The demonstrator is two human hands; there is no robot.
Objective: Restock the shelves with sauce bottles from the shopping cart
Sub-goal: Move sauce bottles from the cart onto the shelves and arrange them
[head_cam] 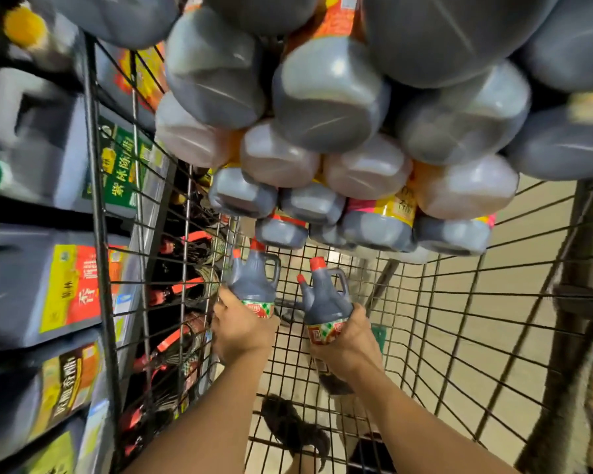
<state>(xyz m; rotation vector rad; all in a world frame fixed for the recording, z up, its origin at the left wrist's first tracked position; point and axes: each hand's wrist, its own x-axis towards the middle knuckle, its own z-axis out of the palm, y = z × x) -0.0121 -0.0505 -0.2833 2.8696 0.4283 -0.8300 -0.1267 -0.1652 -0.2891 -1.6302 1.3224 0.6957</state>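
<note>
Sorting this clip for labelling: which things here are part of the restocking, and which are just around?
Part of the job: left hand gripping one red-capped bottle; right hand gripping a second bottle; heap of bottles in the cart; shelves.
Just around: big jugs on the shelves; shoe under the cart; floor.

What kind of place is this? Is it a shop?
Most likely a supermarket aisle: there is a wire shopping cart, rows of big labelled jugs on the left, and many identical dark sauce bottles piled together.
</note>
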